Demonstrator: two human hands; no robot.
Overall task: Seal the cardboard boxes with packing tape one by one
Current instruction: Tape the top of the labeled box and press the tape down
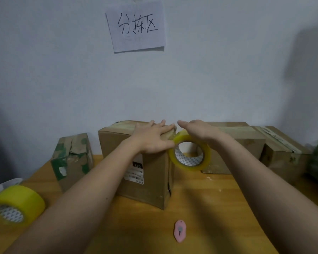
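Your left hand (152,138) lies flat, fingers straight, pressing the top of the middle box (145,171) on the table (200,217). Your right hand (200,131) grips the tape roll (190,153) just off the box's right edge. Ease that left-hand pressure and the strip may lift or wrinkle; pull crooked and it misses the seam.

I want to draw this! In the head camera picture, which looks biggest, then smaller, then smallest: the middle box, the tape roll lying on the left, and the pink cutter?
1. Middle box: biggest by far.
2. Tape roll lying on the left: smaller, though being near the camera makes it look bigger.
3. Pink cutter: smallest.
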